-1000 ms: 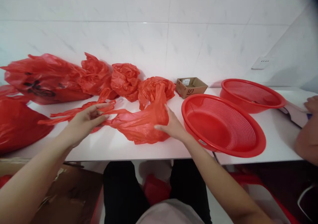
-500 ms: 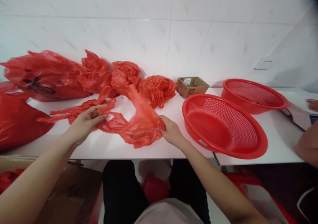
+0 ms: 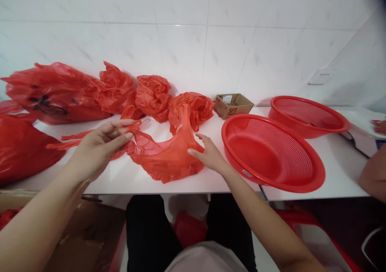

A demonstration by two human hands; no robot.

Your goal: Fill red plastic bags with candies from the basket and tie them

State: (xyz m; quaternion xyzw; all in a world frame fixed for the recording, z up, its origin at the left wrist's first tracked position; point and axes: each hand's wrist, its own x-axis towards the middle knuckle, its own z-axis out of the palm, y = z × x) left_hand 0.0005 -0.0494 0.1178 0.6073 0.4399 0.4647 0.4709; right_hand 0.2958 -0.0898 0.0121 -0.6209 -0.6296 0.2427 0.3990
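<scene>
A thin red plastic bag [image 3: 169, 159] lies partly spread near the front of the white table [image 3: 114, 181], one handle loop standing up at its right. My left hand [image 3: 105, 141] pinches the bag's left handle between thumb and fingers. At the bag's right side is my right hand [image 3: 208, 153], thumb and fingers apart, close to the plastic; whether it touches is unclear. Behind my left hand, more flattened red bags with long handles [image 3: 70, 141] lie on the table, partly covered by that hand.
Bundled red bags [image 3: 153, 97] line the wall, with a filled one [image 3: 24, 143] at left. A small cardboard box [image 3: 233, 105] and two red plastic colanders [image 3: 271, 155] stand right. At the right edge is another person's arm [image 3: 375, 175]. Below left is an open carton [image 3: 78, 240].
My right hand has let go of the bag and opened. The bag has spread wider, and its upright handle has shifted right. My left hand has risen slightly with the other handle.
</scene>
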